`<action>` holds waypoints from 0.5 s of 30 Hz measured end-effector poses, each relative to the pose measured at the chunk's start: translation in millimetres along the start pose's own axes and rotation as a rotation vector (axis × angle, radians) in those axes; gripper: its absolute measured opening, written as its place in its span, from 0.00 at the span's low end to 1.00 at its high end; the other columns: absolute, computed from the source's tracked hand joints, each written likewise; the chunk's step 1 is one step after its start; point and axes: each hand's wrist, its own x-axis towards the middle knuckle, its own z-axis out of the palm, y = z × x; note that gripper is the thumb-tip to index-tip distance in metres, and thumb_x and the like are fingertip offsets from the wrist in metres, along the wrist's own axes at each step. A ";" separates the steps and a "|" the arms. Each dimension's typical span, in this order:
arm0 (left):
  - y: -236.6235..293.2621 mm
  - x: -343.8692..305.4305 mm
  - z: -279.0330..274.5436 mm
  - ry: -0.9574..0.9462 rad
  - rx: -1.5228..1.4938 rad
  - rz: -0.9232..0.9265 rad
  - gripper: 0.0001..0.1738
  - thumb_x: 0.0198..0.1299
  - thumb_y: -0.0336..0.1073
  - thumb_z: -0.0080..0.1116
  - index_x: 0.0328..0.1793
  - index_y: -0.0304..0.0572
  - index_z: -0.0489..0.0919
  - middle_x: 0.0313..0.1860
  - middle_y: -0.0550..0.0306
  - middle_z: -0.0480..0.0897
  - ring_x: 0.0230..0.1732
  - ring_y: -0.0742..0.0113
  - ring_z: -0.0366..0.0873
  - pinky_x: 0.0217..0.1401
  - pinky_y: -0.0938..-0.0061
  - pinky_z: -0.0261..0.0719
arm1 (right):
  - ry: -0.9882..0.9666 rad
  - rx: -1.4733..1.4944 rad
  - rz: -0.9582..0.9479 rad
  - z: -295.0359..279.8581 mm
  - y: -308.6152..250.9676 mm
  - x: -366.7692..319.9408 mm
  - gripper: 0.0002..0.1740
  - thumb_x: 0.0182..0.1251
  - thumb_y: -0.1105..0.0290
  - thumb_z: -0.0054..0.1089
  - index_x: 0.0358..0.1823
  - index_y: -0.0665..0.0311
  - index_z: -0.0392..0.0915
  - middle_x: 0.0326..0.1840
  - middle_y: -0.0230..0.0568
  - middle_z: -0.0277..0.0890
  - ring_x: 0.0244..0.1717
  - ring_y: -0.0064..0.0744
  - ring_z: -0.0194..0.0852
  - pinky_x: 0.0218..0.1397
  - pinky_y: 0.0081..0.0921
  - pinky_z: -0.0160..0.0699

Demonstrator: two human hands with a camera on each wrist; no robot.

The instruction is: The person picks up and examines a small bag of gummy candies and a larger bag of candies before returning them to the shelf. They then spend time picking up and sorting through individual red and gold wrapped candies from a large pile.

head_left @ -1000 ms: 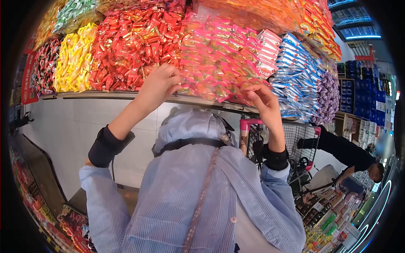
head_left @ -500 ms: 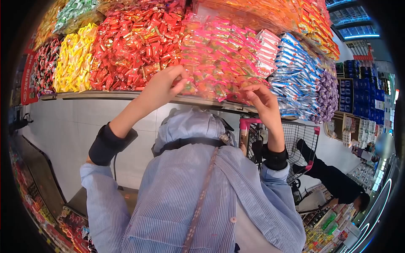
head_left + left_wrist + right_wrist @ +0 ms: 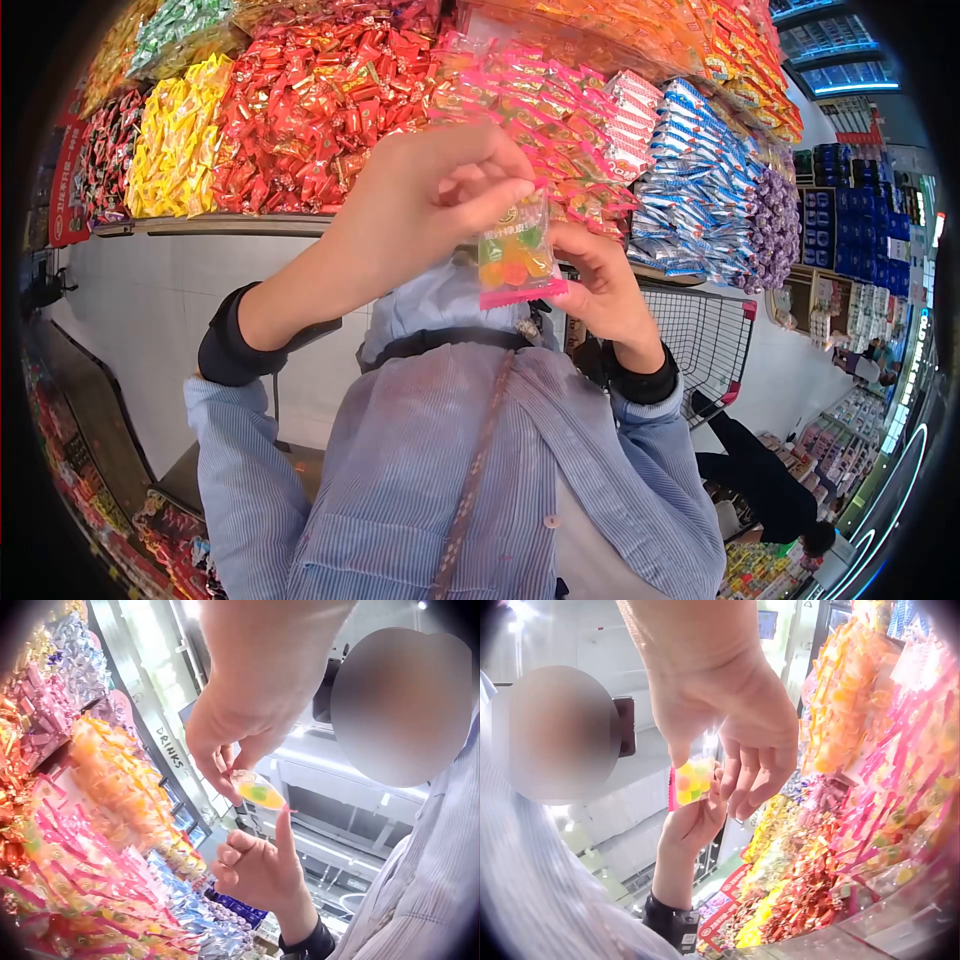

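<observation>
My left hand (image 3: 420, 190) pinches the top corner of a small clear candy packet (image 3: 516, 255) with pink crimped ends, in front of the candy display. Yellow, green and orange-red sweets show through its wrapper. At the packet's lower end is my right hand (image 3: 605, 290), its thumb tip right at the pink edge. In the right wrist view the other fingers of the right hand (image 3: 761, 765) hang loosely bent, apart from the packet (image 3: 693, 780). The left wrist view shows the packet (image 3: 259, 792) between the left fingertips and the upright right thumb.
Similar pink-edged packets (image 3: 520, 100) lie heaped in the display, beside red-wrapped candies (image 3: 300, 110), yellow ones (image 3: 175, 140) and blue-and-white ones (image 3: 690, 190). A shopping cart (image 3: 705, 340) stands at the right below the display edge. Beyond it is a person in dark clothes (image 3: 755, 485).
My left hand has come right and nearer from over the display, now with a packet in its fingers. The right hand has moved slightly left and down to the packet. The person beyond the cart has shifted.
</observation>
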 end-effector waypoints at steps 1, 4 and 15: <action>1.5 -1.5 1.5 0.013 0.021 0.020 0.04 0.60 0.25 0.56 0.41 0.33 0.77 0.32 0.64 0.79 0.34 0.84 0.74 0.34 0.87 0.72 | 0.021 0.033 -0.024 2.6 -1.0 -1.4 0.17 0.57 0.69 0.63 0.46 0.69 0.74 0.42 0.38 0.74 0.43 0.26 0.71 0.50 0.25 0.69; 2.8 -2.3 1.0 0.031 0.108 0.060 0.04 0.60 0.25 0.56 0.41 0.33 0.77 0.33 0.63 0.79 0.35 0.82 0.75 0.35 0.85 0.74 | 0.018 0.051 -0.072 2.9 -3.7 -2.2 0.18 0.57 0.70 0.63 0.48 0.69 0.73 0.43 0.38 0.74 0.42 0.26 0.71 0.50 0.25 0.69; 2.2 7.3 5.1 -0.099 -0.182 -0.041 0.06 0.62 0.27 0.54 0.43 0.33 0.76 0.35 0.61 0.79 0.36 0.81 0.75 0.37 0.84 0.74 | 0.148 -0.008 0.022 3.9 -3.1 -0.9 0.10 0.60 0.74 0.59 0.43 0.67 0.77 0.37 0.33 0.76 0.39 0.20 0.69 0.45 0.21 0.67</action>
